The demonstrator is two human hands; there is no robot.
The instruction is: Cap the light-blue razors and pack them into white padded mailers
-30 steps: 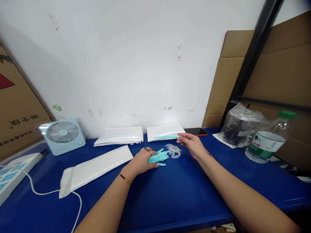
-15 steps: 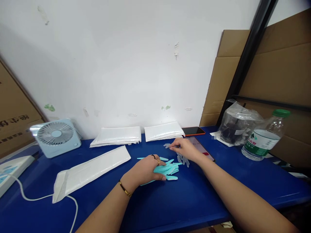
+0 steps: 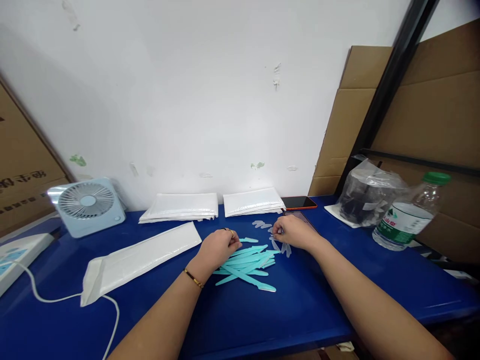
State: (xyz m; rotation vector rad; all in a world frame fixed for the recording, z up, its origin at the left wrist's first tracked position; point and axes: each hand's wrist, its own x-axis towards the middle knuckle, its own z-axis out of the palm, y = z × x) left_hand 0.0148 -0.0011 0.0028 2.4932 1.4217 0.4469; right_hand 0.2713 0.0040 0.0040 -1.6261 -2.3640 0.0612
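Turquoise sticks (image 3: 249, 264), heaped mid-table: left hand (image 3: 220, 247) at their far-left edge, fingers curled; right hand (image 3: 294, 231) pinched narrow at translucent slips (image 3: 286, 249); cannot tell whether either grips anything. Blue tabletop (image 3: 300, 310) spans heap to front edge. White packets: two stacks (image 3: 183, 206), one single packet (image 3: 146, 260); overlapping sticks uncountable.

A blue table (image 3: 300, 310) carries turquoise sticks (image 3: 248, 265), translucent pieces (image 3: 275, 244) and white packets (image 3: 183, 205).

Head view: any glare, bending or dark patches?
In the head view, glare streaks the single white packet; the bottle leans outward, likely lens distortion; shadow darkens beneath the table at right; translucent pieces by the right hand look faint.
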